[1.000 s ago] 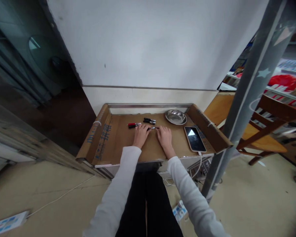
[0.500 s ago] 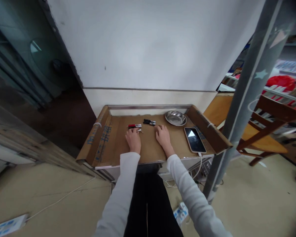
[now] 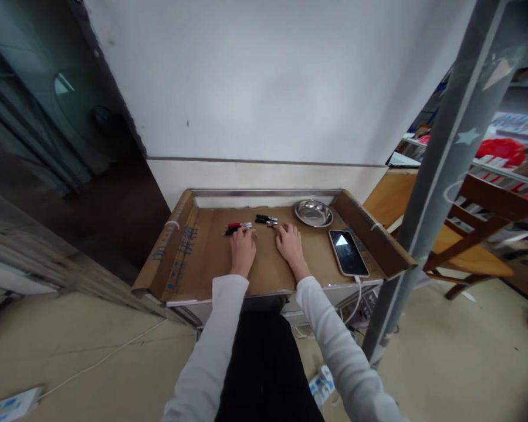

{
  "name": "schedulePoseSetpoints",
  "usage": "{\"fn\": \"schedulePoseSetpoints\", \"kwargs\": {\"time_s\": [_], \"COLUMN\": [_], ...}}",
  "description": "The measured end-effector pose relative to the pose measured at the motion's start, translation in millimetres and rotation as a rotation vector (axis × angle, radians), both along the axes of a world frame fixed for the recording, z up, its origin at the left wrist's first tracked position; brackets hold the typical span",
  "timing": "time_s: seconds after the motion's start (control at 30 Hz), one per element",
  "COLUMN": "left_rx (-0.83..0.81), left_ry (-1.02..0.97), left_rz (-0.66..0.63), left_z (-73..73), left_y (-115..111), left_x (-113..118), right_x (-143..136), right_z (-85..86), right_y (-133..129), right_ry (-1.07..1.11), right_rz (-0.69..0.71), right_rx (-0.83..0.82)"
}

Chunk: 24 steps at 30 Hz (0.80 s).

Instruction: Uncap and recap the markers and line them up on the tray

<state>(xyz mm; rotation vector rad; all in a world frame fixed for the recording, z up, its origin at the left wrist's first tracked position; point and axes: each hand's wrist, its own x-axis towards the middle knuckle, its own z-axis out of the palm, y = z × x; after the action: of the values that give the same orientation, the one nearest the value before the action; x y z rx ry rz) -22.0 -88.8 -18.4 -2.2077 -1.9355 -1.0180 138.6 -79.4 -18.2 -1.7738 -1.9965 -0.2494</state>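
Two slim pieces with silver metal ends, like clips, lie side by side at the left: a red one [image 3: 234, 225] and, just nearer to me, a black one [image 3: 231, 231]. My left hand [image 3: 243, 252] has its fingers closed over the silver end of that nearer black piece. Further right, black pieces [image 3: 262, 218] of the same form lie close together, silver ends to the right. Beside those ends, my right hand [image 3: 290, 246] rests with its fingers curled down and drawn together. What its fingertips grip, if anything, is too small to make out.
A cardboard-lined tabletop [image 3: 211, 269] has raised side flaps. Near its back right stands a round metal dish [image 3: 314, 213]. A phone [image 3: 348, 253] with a white cable lies at the right. A grey post [image 3: 426, 193] and a wooden chair [image 3: 470, 252] are beyond.
My left hand has shifted slightly right along the near black piece, uncovering its black part. My right fingertips have moved slightly left, to the silver ends of the other black pieces.
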Motion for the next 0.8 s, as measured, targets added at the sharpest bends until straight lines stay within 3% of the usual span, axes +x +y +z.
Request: {"fn": "schedulePoseSetpoints", "kwargs": {"time_s": [0.13, 0.43, 0.8], "left_rx": [-0.041, 0.001, 0.014], "left_ry": [0.086, 0.180, 0.159], "left_rz": [-0.102, -0.145, -0.254], "left_z": [-1.2, -2.0, -1.5], "left_y": [3.1, 15.0, 20.8], "left_x": [4.4, 13.9, 19.4], "right_x": [0.0, 1.5, 3.6], "right_z": [2.9, -1.2, 2.1], "right_y": [-1.1, 1.6, 1.1], "right_ry": [0.006, 0.010, 0.036], "right_rz": [0.027, 0.033, 0.196], "right_rx": [0.010, -0.007, 0.006]}}
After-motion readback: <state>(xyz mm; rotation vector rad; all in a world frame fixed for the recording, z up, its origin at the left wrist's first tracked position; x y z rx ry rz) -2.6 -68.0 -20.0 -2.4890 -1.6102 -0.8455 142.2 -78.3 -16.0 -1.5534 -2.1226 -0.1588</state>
